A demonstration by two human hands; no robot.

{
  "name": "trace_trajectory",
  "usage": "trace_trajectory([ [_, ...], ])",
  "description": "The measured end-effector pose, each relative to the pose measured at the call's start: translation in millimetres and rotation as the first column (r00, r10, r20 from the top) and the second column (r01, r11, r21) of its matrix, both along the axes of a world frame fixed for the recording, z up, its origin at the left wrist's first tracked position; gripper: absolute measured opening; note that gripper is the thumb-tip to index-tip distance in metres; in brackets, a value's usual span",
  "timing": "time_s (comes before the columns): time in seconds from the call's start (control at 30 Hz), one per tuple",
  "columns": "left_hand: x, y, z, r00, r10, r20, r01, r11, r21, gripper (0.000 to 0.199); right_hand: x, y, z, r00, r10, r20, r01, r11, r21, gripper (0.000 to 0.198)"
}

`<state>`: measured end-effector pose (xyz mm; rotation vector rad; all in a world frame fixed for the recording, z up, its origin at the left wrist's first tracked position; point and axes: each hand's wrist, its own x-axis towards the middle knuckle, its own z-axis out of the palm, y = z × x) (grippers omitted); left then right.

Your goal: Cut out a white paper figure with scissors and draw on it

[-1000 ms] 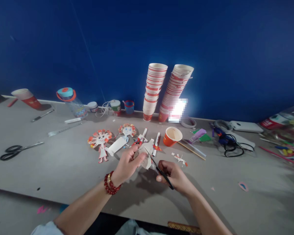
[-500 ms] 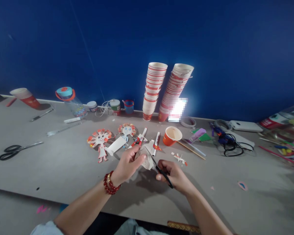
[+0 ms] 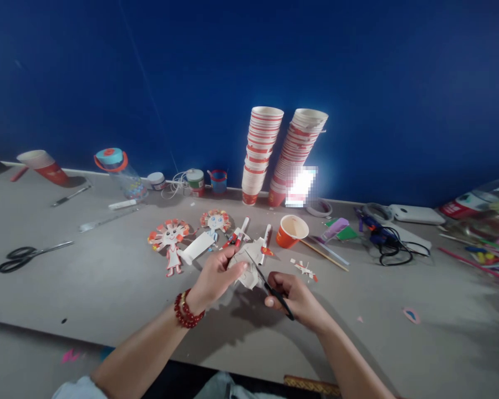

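1. surroundings: two cup stacks (image 3: pixel 260 160) lean at the back by the wall; orange cup (image 3: pixel 289 238) beyond the right hand (image 3: pixel 293 299), scraps (image 3: pixel 305 270) between them.
2. left side: two paper dolls (image 3: pixel 173 257) and a white card (image 3: pixel 198 247); second scissors (image 3: pixel 23 257) well apart.
3. crowding: markers (image 3: pixel 266 237) lie just behind the paper (image 3: pixel 249 280), partly covered by it in this view.
4. left hand (image 3: pixel 212 280): closed, paper pinched under thumb, held above the table (image 3: pixel 120 299).
5. right hand: fingers closed round black handles of scissors (image 3: pixel 272 290); blades cross the paper, gap between blades cannot be told.
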<state>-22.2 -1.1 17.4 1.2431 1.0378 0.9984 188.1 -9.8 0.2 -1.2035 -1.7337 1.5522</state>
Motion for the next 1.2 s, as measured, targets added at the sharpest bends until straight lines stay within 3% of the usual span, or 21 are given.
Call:
trace_trajectory([
  [0.9, -0.5, 2.1, -8.1, 1.000, 0.010, 0.023, -0.009, 1.000, -0.026, 0.022, 4.8, 2.8, -9.1, 0.994, -0.028, 0.105, 0.013, 0.990, 0.141, 0.059],
  [1.2, -0.1, 0.9, -8.0, 0.999, 0.015, 0.028, -0.014, 1.000, -0.022, 0.020, 1.7, 2.0, -8.7, 1.000, -0.007, 0.018, 0.007, 0.999, 0.039, 0.060],
])
